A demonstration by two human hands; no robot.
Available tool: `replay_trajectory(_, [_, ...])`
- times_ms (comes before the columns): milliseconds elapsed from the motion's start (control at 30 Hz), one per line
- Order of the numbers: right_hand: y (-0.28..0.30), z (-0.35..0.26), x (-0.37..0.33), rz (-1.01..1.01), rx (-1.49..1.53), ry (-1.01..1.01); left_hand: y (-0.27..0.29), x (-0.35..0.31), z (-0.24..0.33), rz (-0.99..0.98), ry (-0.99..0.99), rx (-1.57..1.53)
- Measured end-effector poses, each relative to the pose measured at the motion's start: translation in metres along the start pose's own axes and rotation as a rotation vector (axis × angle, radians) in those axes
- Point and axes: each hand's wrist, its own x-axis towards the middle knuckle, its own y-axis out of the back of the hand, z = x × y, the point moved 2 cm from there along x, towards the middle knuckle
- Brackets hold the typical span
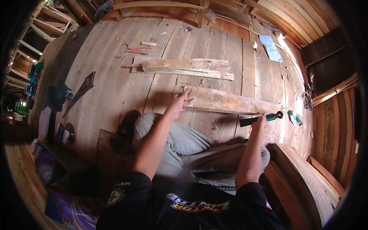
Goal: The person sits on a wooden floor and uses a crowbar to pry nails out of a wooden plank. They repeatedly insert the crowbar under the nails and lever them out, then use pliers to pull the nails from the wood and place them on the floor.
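A wooden plank [234, 100] lies crosswise in front of my crossed legs, slightly above the floorboards. My left hand [179, 104] grips its left end, where a few dark nails [189, 100] seem to stick out. Near the other end, my right hand [262, 121] is closed around a pair of pincers [271, 117] with green handles and a dark rounded head pointing right. Whether the right fingers also touch the plank is hidden. Just beyond the plank, small loose nails [186, 83] lie on the floor.
Two more boards [184, 66] lie farther off, one overlapping the other. Beyond them are a reddish tool [138, 50] and a small wood block [148, 43]. A handsaw [81, 91] and a circular blade [69, 133] sit left; a green packet [294, 118] and stacked planks [303, 172] are right.
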Motion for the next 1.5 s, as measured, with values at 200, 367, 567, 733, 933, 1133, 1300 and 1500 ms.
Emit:
replay_trajectory(200, [-0.011, -0.018, -0.078, -0.297, -0.065, 0.117, -0.016, 0.029, -0.029, -0.114, 0.104, 0.050])
replay_trajectory(367, [-0.012, -0.011, -0.165, -0.837, -0.437, 0.202, -0.020, 0.018, -0.020, -0.200, 0.119, 0.136])
replay_trajectory(567, [0.019, 0.045, -0.226, -1.232, -0.762, 0.293, -0.017, 0.042, -0.039, -0.052, 0.100, 0.198])
replay_trajectory(733, [0.031, 0.051, -0.248, -1.201, -0.961, 0.452, -0.015, 0.047, -0.043, -0.059, 0.134, 0.210])
replay_trajectory(933, [0.032, 0.044, -0.252, -1.128, -0.954, 0.714, -0.017, 0.039, -0.036, -0.052, 0.114, 0.138])
replay_trajectory(1133, [0.023, 0.040, -0.258, -1.171, -1.033, 0.695, -0.014, 0.038, -0.036, -0.103, 0.067, 0.092])
replay_trajectory(1300, [0.028, 0.027, -0.262, -1.113, -0.771, 0.770, -0.013, 0.032, -0.029, -0.213, 0.040, 0.069])
replay_trajectory(1500, [0.025, 0.046, -0.255, -1.201, -0.986, 0.734, -0.024, 0.021, -0.020, -0.101, 0.109, 0.150])
